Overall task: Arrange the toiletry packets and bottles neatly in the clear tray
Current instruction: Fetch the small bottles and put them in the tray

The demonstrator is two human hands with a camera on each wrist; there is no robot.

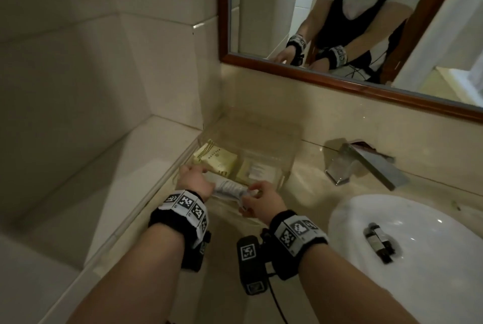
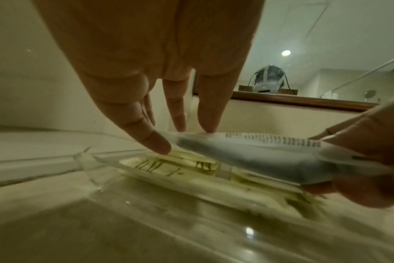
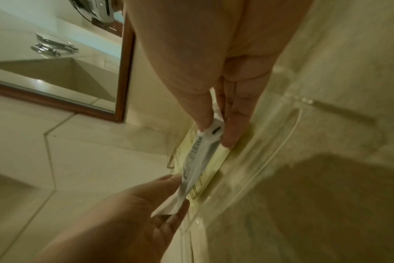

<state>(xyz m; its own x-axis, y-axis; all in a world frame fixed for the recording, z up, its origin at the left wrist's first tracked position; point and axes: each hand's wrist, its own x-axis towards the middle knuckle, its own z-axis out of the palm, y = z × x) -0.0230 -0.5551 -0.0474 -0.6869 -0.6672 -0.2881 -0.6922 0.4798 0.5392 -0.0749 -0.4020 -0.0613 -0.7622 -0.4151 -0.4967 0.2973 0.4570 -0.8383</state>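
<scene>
A clear tray (image 1: 290, 164) stands on the counter in the corner by the wall. Two pale yellow packets lie in it, one at the left (image 1: 217, 160) and one at the right (image 1: 257, 170). Just above the tray's front part a long white packet (image 1: 230, 189) with printed text hangs between both hands. My left hand (image 1: 196, 179) pinches its left end between thumb and fingers (image 2: 155, 142). My right hand (image 3: 216, 129) pinches the other end of this white packet (image 3: 198, 160). Two small dark bottles (image 1: 379, 244) lie in the white sink (image 1: 431, 284).
A chrome faucet (image 1: 366, 164) stands right of the tray, behind the sink. A wood-framed mirror (image 1: 339, 83) hangs above the counter. Tiled wall closes the left side, with a lower ledge (image 1: 146, 156) beside the counter edge.
</scene>
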